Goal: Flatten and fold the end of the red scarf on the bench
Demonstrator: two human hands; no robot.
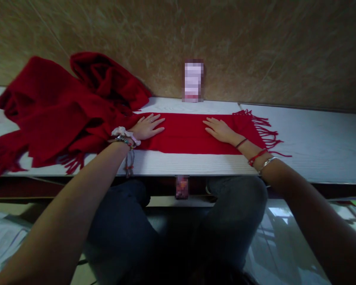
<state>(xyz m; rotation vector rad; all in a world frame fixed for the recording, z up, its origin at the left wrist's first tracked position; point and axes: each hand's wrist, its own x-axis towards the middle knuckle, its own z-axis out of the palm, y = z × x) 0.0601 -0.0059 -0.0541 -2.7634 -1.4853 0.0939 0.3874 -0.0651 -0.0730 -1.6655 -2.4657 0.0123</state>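
Observation:
A red scarf (pixel 184 134) with a fringed right end lies flat along the white board surface. My left hand (pixel 146 126) rests palm down on its left part, fingers spread. Farther right, my right hand (pixel 219 130) lies flat on the same scarf near the fringe, its fingers stretched out. Between the two hands the cloth looks smooth. Left of my left hand is a heap of crumpled red cloth with fringes (pixel 56 107); whether it joins the flat scarf I cannot tell.
A brown marbled wall (pixel 240 47) rises behind the narrow white tabletop (pixel 314 138). A blurred-out pale rectangle (pixel 192 81) is against the wall. My legs are below the front edge. Papers or a bag in pale colours (pixel 2 241) show at lower left.

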